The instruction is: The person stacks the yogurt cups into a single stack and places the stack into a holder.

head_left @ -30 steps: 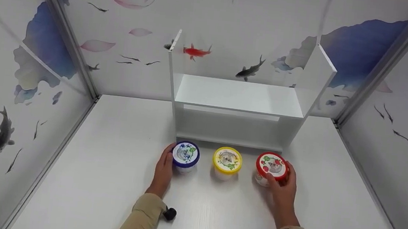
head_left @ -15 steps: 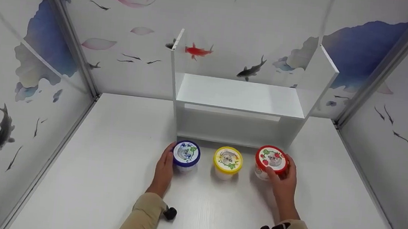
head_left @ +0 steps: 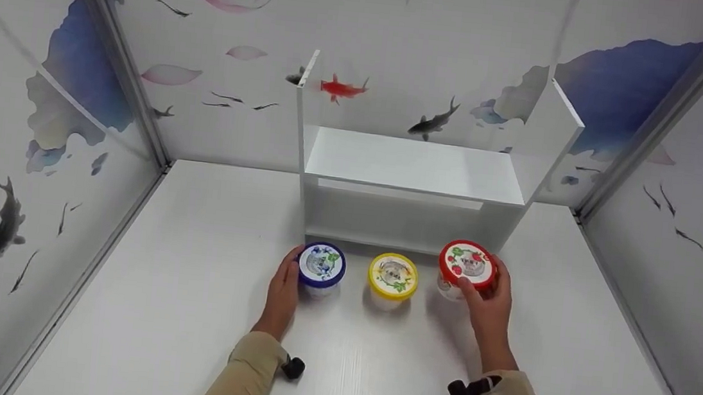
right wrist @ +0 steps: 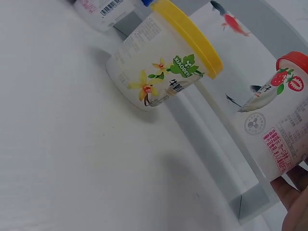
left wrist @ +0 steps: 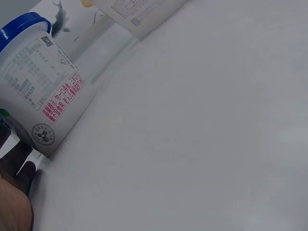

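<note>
The right hand (head_left: 491, 309) is curled round the red tub (head_left: 466, 270), thumb at the near edge of its lid (head_left: 469, 260), fingers along the tub's right side. The red tub appears raised off the table (head_left: 348, 365), in front of the right end of the shelf (head_left: 416, 165). The step is judged to be a carry. Bear on the tub wall rather than the lid, which may work loose under load. Hold the tub upright. Squeeze only enough to prevent slip; the wall may dent. Maintain clearance from the yellow tub (head_left: 393, 277) and the shelf's front edge. The left hand (head_left: 281, 294) lies against the left side of the blue tub (head_left: 321, 265); whether its fingers grip cannot be told. Apply no sideways push there. The blue and yellow tubs stand upright on the table, apart.
</note>
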The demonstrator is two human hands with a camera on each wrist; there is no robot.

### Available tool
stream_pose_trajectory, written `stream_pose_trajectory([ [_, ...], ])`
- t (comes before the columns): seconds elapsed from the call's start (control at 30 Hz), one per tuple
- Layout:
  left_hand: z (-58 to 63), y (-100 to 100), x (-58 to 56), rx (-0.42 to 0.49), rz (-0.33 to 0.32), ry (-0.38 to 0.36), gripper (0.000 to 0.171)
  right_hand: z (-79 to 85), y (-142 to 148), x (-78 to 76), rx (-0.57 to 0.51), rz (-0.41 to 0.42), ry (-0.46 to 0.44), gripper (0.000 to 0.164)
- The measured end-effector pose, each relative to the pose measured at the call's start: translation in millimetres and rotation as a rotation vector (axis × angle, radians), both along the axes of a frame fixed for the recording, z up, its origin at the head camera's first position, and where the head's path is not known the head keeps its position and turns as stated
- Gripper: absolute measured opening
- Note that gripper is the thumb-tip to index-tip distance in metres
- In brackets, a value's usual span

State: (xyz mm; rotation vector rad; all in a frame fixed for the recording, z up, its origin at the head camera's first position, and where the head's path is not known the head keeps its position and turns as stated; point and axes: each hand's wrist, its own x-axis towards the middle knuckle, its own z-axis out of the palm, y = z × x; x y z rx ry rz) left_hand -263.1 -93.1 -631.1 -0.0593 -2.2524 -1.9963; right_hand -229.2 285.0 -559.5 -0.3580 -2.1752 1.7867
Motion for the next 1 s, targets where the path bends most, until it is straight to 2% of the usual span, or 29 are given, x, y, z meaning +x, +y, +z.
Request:
stream_pose_trajectory([
  [0.27, -5.1, -2, -0.5, -0.023, -0.014, 0.016, 0.046, 7.8, -9, 0.1, -0.006, 0.024, 0.053, 0.088],
  [0.43, -7.0, -2, -1.7, -0.04, -0.022, 0.022, 0.052, 13.5, -14, -0.4, -0.002, 0.019, 0.043, 0.091],
  [1.0, -4.8, -1, -0.3, -0.023, -0.019, 0.039, 0.05, 27.9, -32, -5.7, 0.004, 0.034, 0.072, 0.088],
])
